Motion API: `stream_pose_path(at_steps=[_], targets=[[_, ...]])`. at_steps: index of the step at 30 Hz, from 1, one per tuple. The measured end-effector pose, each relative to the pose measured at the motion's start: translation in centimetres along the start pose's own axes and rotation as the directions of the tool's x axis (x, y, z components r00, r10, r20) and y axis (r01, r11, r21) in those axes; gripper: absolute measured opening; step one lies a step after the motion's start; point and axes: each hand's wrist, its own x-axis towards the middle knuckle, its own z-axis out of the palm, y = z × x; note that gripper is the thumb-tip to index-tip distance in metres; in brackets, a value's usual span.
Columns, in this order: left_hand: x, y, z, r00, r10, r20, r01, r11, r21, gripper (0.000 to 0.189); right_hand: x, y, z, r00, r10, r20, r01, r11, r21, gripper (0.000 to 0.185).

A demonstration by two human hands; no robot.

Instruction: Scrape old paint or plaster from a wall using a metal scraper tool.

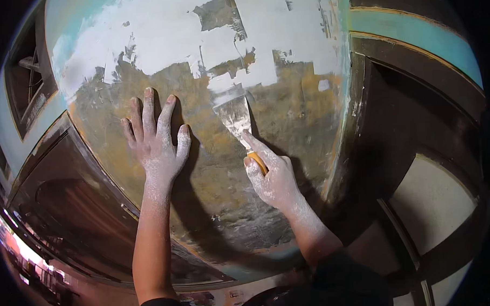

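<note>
My right hand point(272, 172) grips a putty knife by its yellow handle point(258, 162), the index finger laid along the shank. The broad metal blade point(233, 113) is smeared with white, and its edge meets the wall just under the white coating. Flat on the bare brown-grey wall surface point(213, 162), with fingers spread, rests my left hand point(157, 136), which holds nothing. White powder covers both hands and wrists. Across the upper wall lies a white coating point(160, 34) with ragged lower edges and several bare patches, one large patch point(220, 12) near the top.
A dark wooden door point(85, 211) and its frame border the wall at left, below a dark framed opening point(28, 79). Another dark door frame point(360, 92) runs down the right side. Turquoise paint point(419, 33) shows above it. Pale panels point(433, 203) stand lower right.
</note>
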Motion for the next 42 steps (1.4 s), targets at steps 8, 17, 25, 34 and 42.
stream_pose_path(at_steps=[8, 17, 25, 34, 42], targets=[[-0.1, -0.3, -0.1, 1.0, 0.005, -0.012, -0.005, 1.0, 0.015, 0.059, 1.3, -1.3, 0.2, 0.995, 0.082, 0.059, -0.078, 0.996, -0.053, 0.043], [0.0, 0.0, -0.4, 1.0, 0.019, 0.009, -0.02, 0.999, 0.025, 0.055, 1.5, -0.4, 0.6, 0.999, -0.037, -0.025, 0.037, 0.999, -0.014, 0.047], [0.1, -0.1, 0.0, 0.999, 0.035, -0.009, -0.035, 0.999, 0.026, 0.055, 1.4, 0.1, 0.8, 0.988, -0.145, -0.06, 0.141, 0.987, -0.074, 0.046], [-0.1, 0.0, -0.2, 1.0, 0.031, 0.004, -0.031, 0.999, 0.02, 0.055, 1.9, 0.8, 1.2, 0.985, -0.161, -0.057, 0.156, 0.984, -0.08, 0.049], [-0.1, 0.0, -0.2, 0.999, 0.031, -0.008, -0.031, 0.999, 0.013, 0.055, 2.0, -0.1, 0.6, 0.997, -0.071, 0.036, 0.074, 0.992, -0.101, 0.041]])
